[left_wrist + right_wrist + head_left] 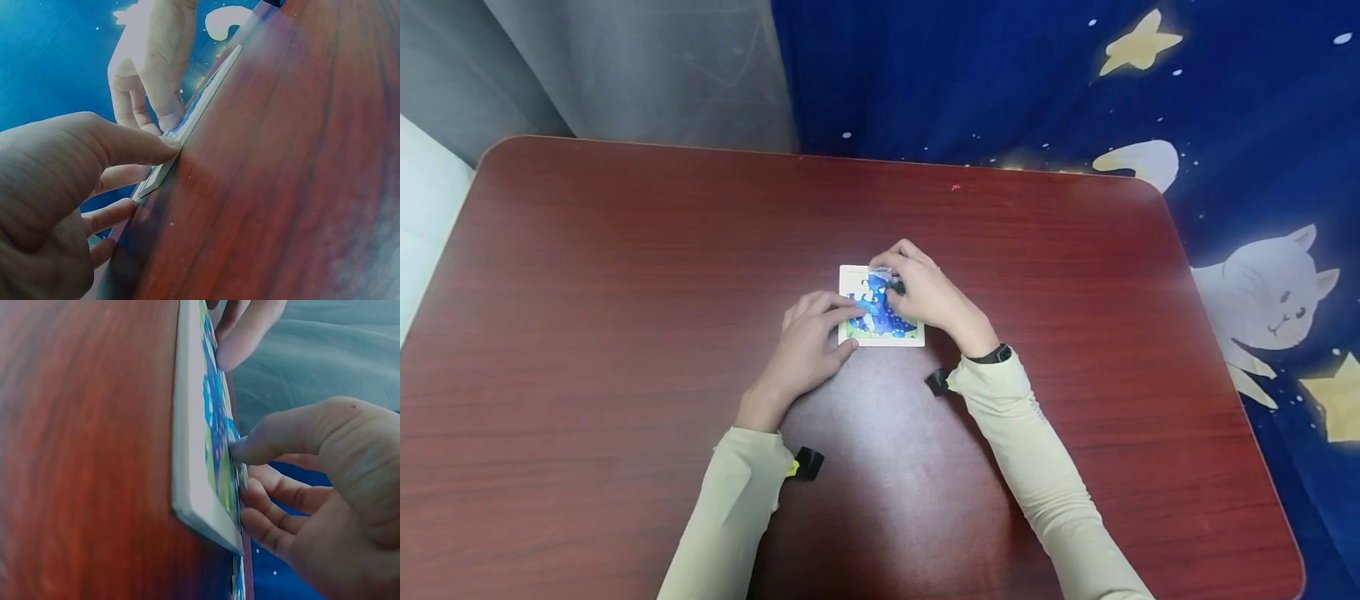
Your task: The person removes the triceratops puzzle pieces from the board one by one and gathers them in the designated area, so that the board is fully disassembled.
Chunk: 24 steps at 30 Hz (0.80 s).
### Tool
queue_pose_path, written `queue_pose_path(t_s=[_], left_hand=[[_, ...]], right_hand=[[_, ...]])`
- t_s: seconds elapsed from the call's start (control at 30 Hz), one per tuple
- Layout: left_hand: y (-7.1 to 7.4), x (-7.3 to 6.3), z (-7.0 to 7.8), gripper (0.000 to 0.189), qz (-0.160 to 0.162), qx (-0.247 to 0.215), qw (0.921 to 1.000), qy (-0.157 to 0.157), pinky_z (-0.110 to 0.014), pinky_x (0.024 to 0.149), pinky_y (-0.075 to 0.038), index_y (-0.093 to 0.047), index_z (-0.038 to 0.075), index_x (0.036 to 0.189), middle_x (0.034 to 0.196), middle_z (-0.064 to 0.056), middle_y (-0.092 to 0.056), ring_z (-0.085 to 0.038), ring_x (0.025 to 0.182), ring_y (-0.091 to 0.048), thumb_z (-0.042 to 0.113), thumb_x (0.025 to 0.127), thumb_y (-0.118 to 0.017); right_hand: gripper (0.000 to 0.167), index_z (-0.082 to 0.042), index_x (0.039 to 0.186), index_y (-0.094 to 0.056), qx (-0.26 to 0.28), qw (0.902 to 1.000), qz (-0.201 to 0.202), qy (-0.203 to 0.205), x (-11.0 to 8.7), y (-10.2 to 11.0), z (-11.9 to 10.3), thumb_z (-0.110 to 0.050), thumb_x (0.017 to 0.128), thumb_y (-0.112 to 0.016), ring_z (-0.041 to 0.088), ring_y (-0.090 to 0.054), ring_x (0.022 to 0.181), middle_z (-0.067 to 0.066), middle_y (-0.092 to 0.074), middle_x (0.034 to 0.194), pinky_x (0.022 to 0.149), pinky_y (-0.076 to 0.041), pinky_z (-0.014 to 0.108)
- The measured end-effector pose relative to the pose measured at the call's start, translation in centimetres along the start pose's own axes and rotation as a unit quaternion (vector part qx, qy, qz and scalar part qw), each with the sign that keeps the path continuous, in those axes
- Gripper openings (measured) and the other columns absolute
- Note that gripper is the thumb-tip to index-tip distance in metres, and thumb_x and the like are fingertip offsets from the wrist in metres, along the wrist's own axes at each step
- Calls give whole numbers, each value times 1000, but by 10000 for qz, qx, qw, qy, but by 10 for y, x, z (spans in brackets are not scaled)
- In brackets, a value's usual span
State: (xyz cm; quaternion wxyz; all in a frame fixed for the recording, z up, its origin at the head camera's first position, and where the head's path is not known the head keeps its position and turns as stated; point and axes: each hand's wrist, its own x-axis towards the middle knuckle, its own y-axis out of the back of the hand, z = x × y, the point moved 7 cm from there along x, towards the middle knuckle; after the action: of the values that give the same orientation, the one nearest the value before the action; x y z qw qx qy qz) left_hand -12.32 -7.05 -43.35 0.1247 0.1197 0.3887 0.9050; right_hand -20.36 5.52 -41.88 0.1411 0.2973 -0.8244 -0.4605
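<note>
A small square picture puzzle [882, 342] with a white border and a blue and green picture lies flat on the table. My left hand [808, 342] rests on its left side, two fingers reaching over the picture, the thumb at the near edge. In the left wrist view that thumb [153, 149] touches the rim. My right hand [925, 287] is over the upper right part, with thumb and fingertips close together at a small puzzle piece [881, 269], mostly hidden by the fingers. The right wrist view has the right thumb [262, 442] against the picture and the fingers bent near it.
The reddish-brown wooden table [625, 333] spreads around the puzzle. A grey curtain [662, 75] and a blue curtain [940, 83] with stars and a white cat hang behind it. A small red mark [956, 187] is near the far edge. Black wrist devices [808, 463] stick out from the sleeves.
</note>
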Motion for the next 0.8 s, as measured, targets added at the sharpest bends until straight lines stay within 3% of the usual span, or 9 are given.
queue_pose_path(t_s=[0.27,0.5,0.8], left_hand=[[1,-1,1,40,-30,23,10000,32,-51,98,-23,-64,12,121,124,-6,-53,-27,121,-37,14,82,-69],[0,0,1,40,-44,-1,10000,28,-50,98,-23,-63,11,121,124,-5,-53,-27,121,-37,14,81,-70],[0,0,1,40,-18,-1,10000,30,-50,98,-23,-63,12,121,124,-5,-53,-27,122,-36,15,82,-69]], right_hand=[[28,4,107,-65,65,9999,96,-82,-1,6,2,-4,80,-67,25,-51,105,14,-45,128,89,-40,34],[33,-5,114,-65,-245,9996,-25,-165,-2,6,5,-9,81,-68,24,-48,101,8,-54,107,88,-39,35],[27,-3,110,-65,189,9997,24,-133,-2,5,4,-4,83,-66,16,-57,78,6,-62,85,70,-46,28]])
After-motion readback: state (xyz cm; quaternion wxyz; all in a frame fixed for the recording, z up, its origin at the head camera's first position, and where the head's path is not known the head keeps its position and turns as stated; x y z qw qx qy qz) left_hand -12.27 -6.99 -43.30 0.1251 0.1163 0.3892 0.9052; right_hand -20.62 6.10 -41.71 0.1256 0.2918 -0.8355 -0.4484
